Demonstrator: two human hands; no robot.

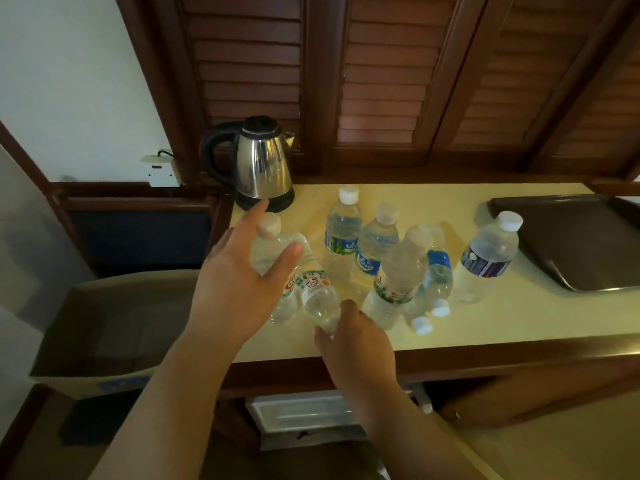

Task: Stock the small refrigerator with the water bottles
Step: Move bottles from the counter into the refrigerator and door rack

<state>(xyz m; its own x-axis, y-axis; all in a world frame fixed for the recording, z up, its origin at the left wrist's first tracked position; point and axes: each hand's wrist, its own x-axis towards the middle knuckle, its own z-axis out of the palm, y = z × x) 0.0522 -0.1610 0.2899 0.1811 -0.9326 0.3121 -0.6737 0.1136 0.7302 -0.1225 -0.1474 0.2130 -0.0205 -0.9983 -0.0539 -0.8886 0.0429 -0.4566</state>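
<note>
Left hand [239, 271] up over the left end of the bottle cluster, fingers spread and nearly straight, thumb out to the right; it grips nothing. Directly beyond its fingers stands the white-capped bottle [268, 244], upright, long axis vertical, its neck between fingertip and thumb tip; contact with the plastic cannot be told. Just right of the thumb and lower, a tipped bottle [317, 296] lies slanted, base away, neck end running toward the right hand [353, 341]. That hand's fingers are curled at the bottle's near end; the cap is hidden under them, so whether the grip is closed cannot be told for sure, though it looks like a hold. Further right of those fingers: two upright blue-label bottles [356, 244], a leaning bottle [398, 275], two lying with caps toward the counter edge, and a dark-label bottle [488, 258] standing well apart. The refrigerator [301, 414] shows below the countertop [519, 323], under the right wrist. Judgement: left hand is nearer the upright bottle and needs only to close sideways round it.
</note>
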